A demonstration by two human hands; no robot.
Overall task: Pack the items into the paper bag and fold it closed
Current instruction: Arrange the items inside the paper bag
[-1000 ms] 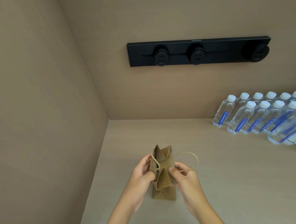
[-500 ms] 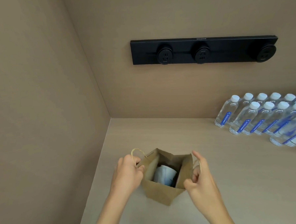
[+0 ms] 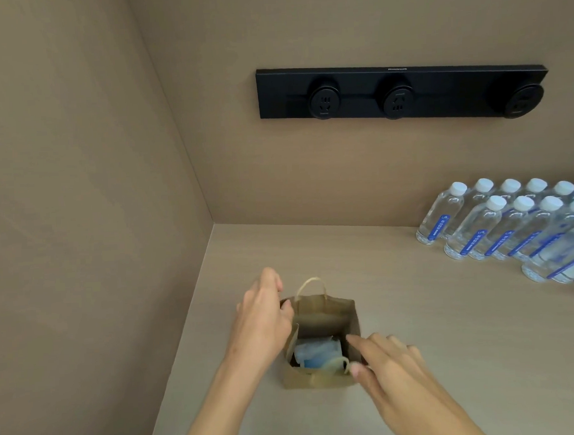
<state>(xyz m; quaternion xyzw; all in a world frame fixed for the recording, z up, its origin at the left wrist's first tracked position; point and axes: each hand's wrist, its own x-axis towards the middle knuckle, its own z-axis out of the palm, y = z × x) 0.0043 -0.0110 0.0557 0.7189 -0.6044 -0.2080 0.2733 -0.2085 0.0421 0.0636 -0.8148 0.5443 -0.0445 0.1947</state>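
Note:
A small brown paper bag [image 3: 324, 380] stands upright on the beige counter, its mouth open toward me. Inside lies a white and blue wrapped item [image 3: 314, 352]. One cord handle [image 3: 310, 284] sticks up from the far rim, another droops over the near rim. My left hand [image 3: 262, 318] grips the bag's far left rim, thumb at the corner. My right hand [image 3: 386, 358] touches the bag's right side near the front corner, fingers spread and pointing left, pinching nothing that I can see.
Several clear water bottles [image 3: 499, 226] with white caps and blue labels stand in rows at the right back. A black socket rail [image 3: 402, 91] is fixed to the rear wall. A side wall [image 3: 80, 228] closes off the left. The counter [image 3: 451, 325] runs right of the bag.
The bag's pinched top has been pulled wide open and the bag turned, showing the item inside. My left hand moved to the far left rim; my right hand let go of the rim.

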